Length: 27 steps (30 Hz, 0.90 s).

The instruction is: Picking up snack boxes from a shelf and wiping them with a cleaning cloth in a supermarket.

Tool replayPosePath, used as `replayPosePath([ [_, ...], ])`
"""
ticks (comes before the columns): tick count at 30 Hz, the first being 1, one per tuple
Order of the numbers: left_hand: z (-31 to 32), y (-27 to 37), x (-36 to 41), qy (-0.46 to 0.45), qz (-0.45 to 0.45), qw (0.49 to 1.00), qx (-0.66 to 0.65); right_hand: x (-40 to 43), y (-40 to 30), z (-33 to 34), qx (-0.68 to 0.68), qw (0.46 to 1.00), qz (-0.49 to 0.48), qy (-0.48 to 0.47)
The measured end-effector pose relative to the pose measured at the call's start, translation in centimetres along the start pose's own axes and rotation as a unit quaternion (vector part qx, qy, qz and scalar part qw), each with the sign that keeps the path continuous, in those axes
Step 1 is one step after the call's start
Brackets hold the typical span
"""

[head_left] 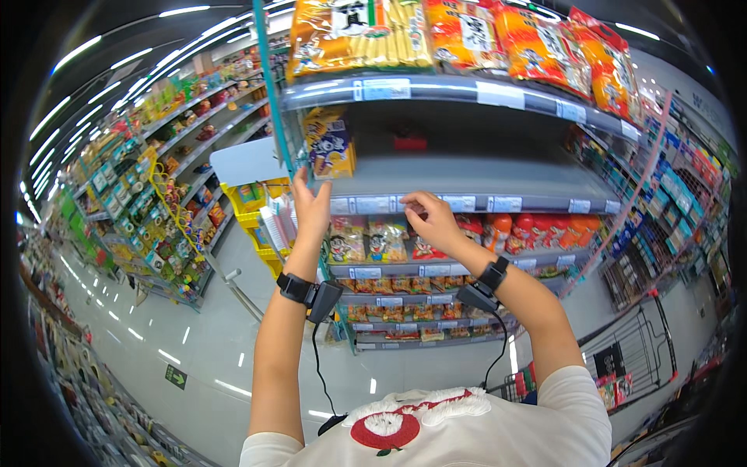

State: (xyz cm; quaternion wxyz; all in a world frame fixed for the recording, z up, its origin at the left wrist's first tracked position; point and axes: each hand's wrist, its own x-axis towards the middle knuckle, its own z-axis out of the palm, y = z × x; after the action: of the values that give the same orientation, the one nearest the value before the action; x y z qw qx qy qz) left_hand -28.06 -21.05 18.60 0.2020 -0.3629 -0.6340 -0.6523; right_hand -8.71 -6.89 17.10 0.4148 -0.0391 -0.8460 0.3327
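In the head view, my left hand (311, 205) is raised at the left end of a grey store shelf (467, 178), fingers spread and nothing in it. Just above its fingertips stands an orange and purple snack package (330, 143) against the shelf's left side. My right hand (430, 220) is in front of the shelf's price-label strip (505, 204), fingers curled and apart, with nothing seen in it. Whether its fingertips touch the strip I cannot tell. Below the strip are cartoon-printed snack bags (387, 240) and red and orange bottle-shaped containers (528, 227).
Large orange snack bags (543, 49) fill the shelf above. A teal upright post (274, 87) borders the rack at left, near a yellow display stand (245, 201). A wire shopping cart (642, 344) stands low at right. Stocked aisles (192, 128) curve along the left.
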Motion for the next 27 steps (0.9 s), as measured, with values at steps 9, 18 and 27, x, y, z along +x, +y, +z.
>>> replayPosePath([
  [9,3.6,-0.3,3.8,-0.043,-0.129,0.978,-0.158,11.2,4.5,7.1,-0.021,0.999,-0.045,0.0],
  [18,6.9,-6.6,7.7,-0.044,-0.156,0.985,-0.066,16.6,7.4,11.5,-0.06,0.994,-0.004,0.094],
  [27,8.1,-6.0,7.0,0.002,-0.14,0.989,-0.038,17.2,8.5,11.0,0.015,0.992,0.12,0.041],
])
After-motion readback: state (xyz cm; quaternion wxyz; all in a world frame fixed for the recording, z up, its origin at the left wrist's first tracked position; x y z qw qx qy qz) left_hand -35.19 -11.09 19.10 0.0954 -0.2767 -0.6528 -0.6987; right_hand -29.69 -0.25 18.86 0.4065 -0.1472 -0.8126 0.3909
